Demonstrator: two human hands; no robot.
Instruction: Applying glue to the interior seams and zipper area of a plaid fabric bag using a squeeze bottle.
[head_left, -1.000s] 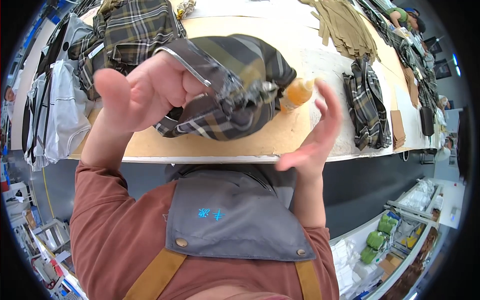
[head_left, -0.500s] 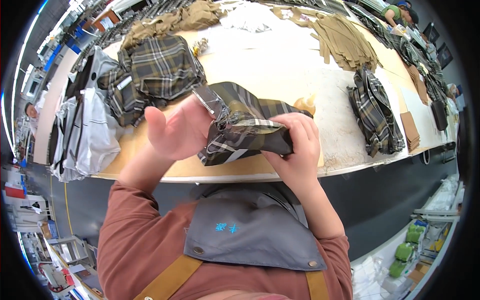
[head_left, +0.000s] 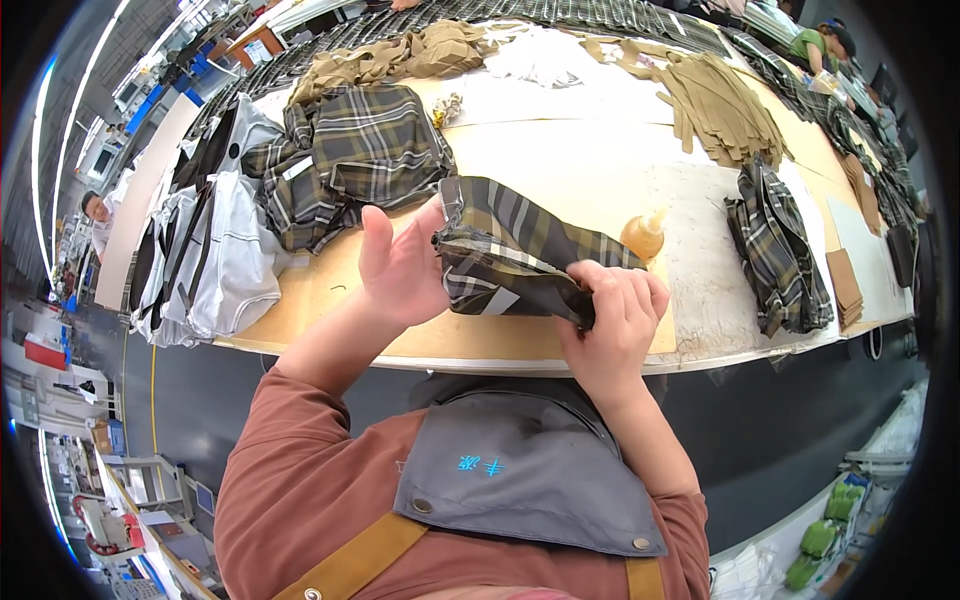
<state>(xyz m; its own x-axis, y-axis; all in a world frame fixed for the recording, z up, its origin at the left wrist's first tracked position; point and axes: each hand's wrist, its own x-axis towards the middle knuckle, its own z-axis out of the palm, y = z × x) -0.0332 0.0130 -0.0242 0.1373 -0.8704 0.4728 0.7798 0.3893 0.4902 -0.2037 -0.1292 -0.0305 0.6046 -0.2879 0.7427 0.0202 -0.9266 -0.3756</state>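
Observation:
A dark olive-and-white plaid fabric piece (head_left: 515, 240) with a seam along it is raised over the bench (head_left: 500, 347). My right hand (head_left: 615, 315) grips its right end, fingers over the top edge. My left hand (head_left: 405, 265) rests against its left end, palm turned inward, thumb raised and fingers apart, some fingertips hidden by the fabric. An orange bottle (head_left: 643, 234) stands just behind the piece.
Folded plaid pieces (head_left: 370, 150) and white-and-black items (head_left: 210, 260) lie left. Another plaid bundle (head_left: 775, 250) and brown sheets (head_left: 843, 285) lie right. Khaki strips (head_left: 720, 105) lie farther back. Co-workers are at both sides, one at left (head_left: 95, 210), another at upper right (head_left: 815, 45).
My right hand has moved from open beside the piece to gripping its right end. The piece is lowered and stretched sideways. The view has shifted, showing more of the bench's far side.

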